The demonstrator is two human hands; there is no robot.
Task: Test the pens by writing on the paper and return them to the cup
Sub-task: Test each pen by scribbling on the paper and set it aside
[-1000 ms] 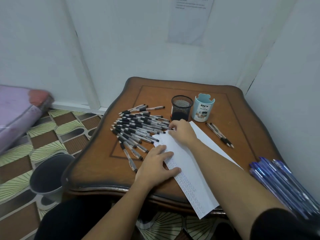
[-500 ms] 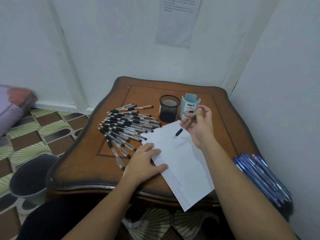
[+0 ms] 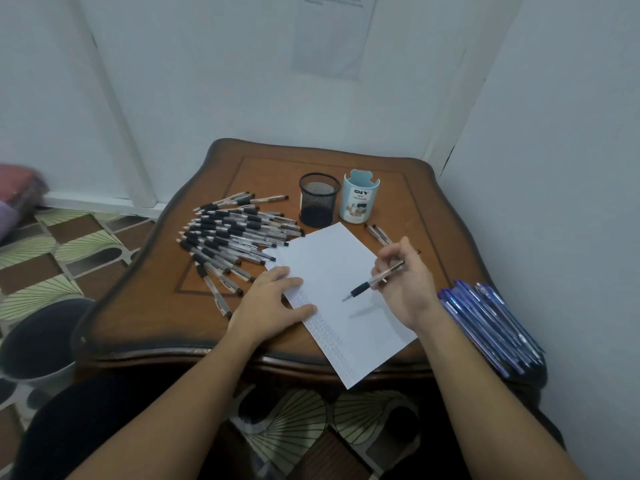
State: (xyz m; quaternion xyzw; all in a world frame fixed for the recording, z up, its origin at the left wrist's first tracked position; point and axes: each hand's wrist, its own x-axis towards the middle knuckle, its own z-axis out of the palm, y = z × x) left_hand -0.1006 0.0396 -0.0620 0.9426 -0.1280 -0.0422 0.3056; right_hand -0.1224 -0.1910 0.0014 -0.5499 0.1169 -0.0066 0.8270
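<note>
"So, starting at the left, what's there?"

"A heap of clear-barrelled pens with black grips (image 3: pixel 235 233), fanned out on the brown wooden surface (image 3: pixel 346 164). Next, the left hand (image 3: pixel 266 303) lies flat, fingers straight, on the near-left edge of the white sheet of paper (image 3: pixel 332 265), pinning it."

"And the cups?"

"They're behind the sheet: a black wire-mesh cup (image 3: pixel 319 199), then a pale blue plastic cup (image 3: pixel 360 197) just beside it. I can't tell which one takes tested pens."

"The right hand?"

"The right hand (image 3: pixel 405 282) pinches one clear black-grip pen (image 3: pixel 363 288) high on the barrel, tip aimed down-left over the paper's middle. Whether it touches, I can't tell. Past the surface's right edge lies a bundle of blue pens (image 3: pixel 491 327)."

"What might go wrong?"

"The grasp sits far from the tip, so a stroke may wobble or skip, and a good pen could be misjudged. The sheet overhangs the near edge, so if the left hand lifts, writing pressure could drag it off. A careless reach could tip a cup or sweep the two loose pens (image 3: pixel 377 233) beside the blue one."
</note>
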